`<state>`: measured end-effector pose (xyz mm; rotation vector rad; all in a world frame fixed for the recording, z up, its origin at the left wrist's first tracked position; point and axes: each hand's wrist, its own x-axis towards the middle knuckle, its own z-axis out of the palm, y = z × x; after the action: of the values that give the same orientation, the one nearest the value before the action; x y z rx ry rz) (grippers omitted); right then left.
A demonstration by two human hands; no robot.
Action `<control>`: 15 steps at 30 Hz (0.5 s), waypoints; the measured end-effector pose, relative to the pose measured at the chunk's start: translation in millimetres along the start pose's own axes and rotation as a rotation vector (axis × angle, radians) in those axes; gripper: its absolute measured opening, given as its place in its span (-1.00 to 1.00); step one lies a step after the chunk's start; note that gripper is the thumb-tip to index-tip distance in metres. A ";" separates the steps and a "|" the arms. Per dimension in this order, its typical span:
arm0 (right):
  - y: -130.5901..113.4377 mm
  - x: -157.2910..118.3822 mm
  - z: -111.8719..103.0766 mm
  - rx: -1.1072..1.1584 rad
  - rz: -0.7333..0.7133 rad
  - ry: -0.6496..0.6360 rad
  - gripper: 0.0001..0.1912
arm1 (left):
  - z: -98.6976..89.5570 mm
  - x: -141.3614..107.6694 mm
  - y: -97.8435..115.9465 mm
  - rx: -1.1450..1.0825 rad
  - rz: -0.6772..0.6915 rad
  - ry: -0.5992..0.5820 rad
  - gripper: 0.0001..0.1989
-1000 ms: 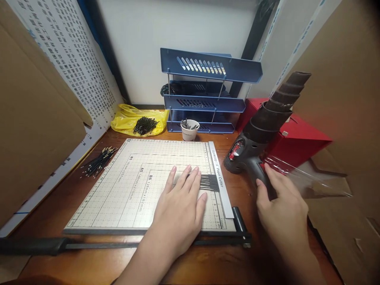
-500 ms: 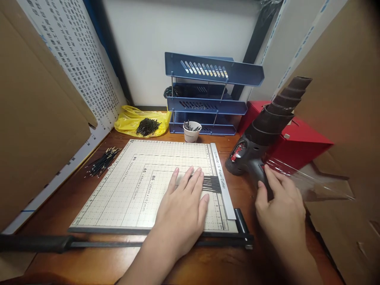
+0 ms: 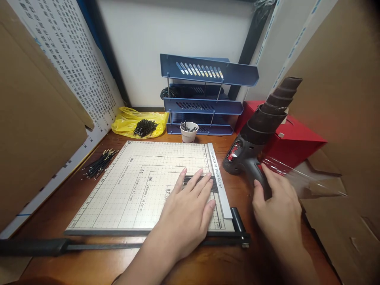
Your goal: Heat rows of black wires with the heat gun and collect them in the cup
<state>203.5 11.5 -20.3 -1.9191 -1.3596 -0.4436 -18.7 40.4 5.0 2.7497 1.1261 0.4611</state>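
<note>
My left hand (image 3: 190, 208) lies palm down with fingers stretched out over a row of thin black strands (image 3: 213, 183), like wires or tubing, on the gridded bed of a paper cutter (image 3: 103, 206). The strands run side by side up to the cutter's white rail (image 3: 219, 180); my fingers hide part of the row. My right hand (image 3: 277, 206) is closed around the handle of a dark heat gun (image 3: 252, 146), the index finger by its red switch. The gun stands tilted, its stepped nozzle pointing up and right. Along the front edge, the cutter's blade arm (image 3: 101, 246) is lowered.
Left of the cutter lies a bundle of black strands with light tips (image 3: 101, 164). Behind are a yellow bag (image 3: 124, 118) with a black pile on it, a white cup (image 3: 189, 136) of short black pieces and a blue rack (image 3: 204, 107). A red box (image 3: 305, 138) and cardboard flank the right.
My left hand has slid right along the strands toward the rail, uncovering their left part. My right hand stays at the heat gun's handle. The whole view has shifted slightly.
</note>
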 end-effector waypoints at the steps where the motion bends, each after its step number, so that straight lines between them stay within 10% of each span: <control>1: 0.2 0.1 0.0 0.003 -0.001 -0.001 -0.48 | 0.3 0.5 0.1 -0.002 0.002 -0.002 -0.48; 15: 1.1 1.5 0.3 -0.003 0.016 -0.012 -0.45 | -0.3 -3.5 -0.2 -0.036 0.016 -0.022 -0.48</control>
<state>205.1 12.5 -20.0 -1.9373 -1.3509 -0.4268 -21.2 38.1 4.4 2.7274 1.0812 0.4482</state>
